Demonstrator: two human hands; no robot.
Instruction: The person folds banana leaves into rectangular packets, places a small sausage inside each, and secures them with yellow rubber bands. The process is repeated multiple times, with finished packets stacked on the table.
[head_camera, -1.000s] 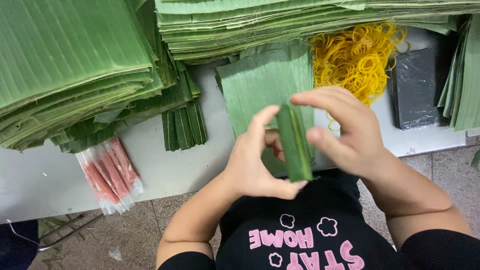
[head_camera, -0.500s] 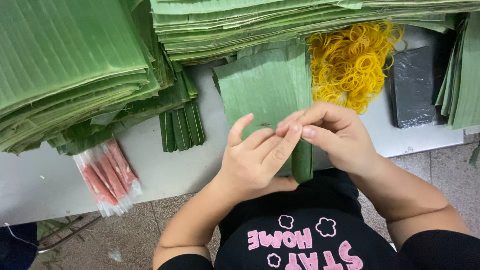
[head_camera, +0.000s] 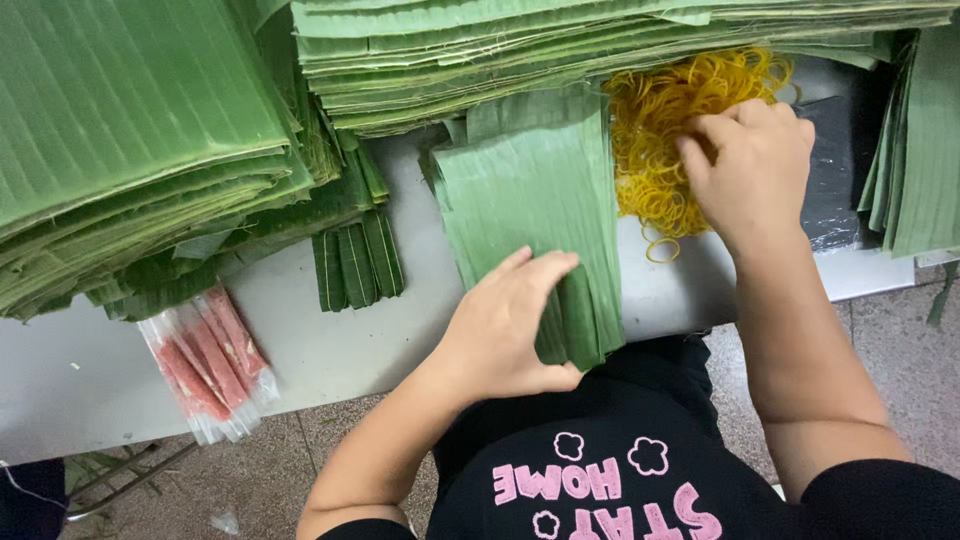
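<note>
Currently the left hand (head_camera: 510, 330) is pressing down on one folded green banana-leaf parcel (head_camera: 572, 322), its grip closed around the parcel with fingers on top and thumb at the near end. The parcel is lying on the near edge of a short stack of cut green leaf sheets (head_camera: 530, 190), on the grey surface (head_camera: 330, 340). The right hand (head_camera: 752, 160) is reaching into one heap of yellow rubber bands (head_camera: 660, 120), fingers curled into the bands; whether it is grasping any I cannot tell. Three folded leaf parcels (head_camera: 357, 262) are lying side by side left of centre. One clear packet of pink sticks (head_camera: 208, 360) is resting near the left edge. Two tall leaf piles (head_camera: 130, 130) are sitting behind.
</note>
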